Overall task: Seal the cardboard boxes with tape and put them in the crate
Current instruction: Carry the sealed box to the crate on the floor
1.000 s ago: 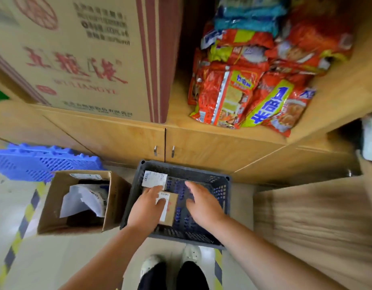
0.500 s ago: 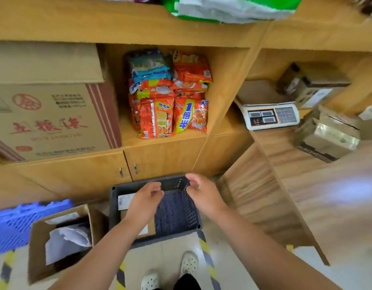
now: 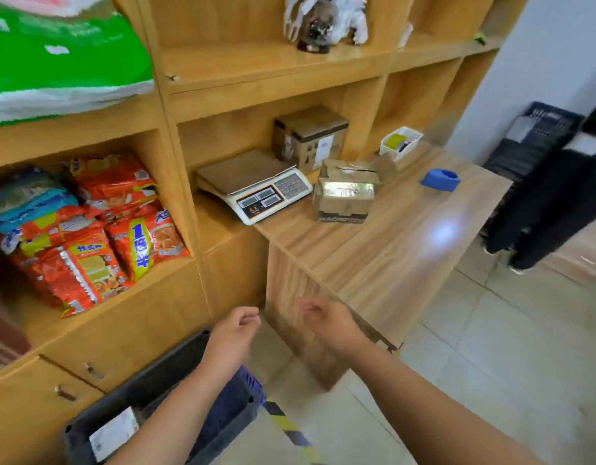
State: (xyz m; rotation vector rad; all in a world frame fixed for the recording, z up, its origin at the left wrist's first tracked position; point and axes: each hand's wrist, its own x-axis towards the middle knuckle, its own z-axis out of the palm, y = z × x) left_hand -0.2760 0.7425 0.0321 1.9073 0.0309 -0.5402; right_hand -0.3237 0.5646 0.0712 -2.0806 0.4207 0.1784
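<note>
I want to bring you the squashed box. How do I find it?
Look at the long wooden counter sticking out from the shelves. At its far end, just right of the weighing scale, sits the squashed cardboard box. Unlike the neat box behind it in the shelf, it is dented and wrinkled, with a flap sticking up.

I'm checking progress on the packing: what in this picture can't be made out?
Head view only.
1. Crate: the left arm and the bottom edge hide most of its inside; only a white label shows.
2. Cardboard box on the counter: blur hides whether its top is taped.
3. Blue object on the counter: too blurred to identify.
4. Right hand: motion blur smears the fingers.
</note>
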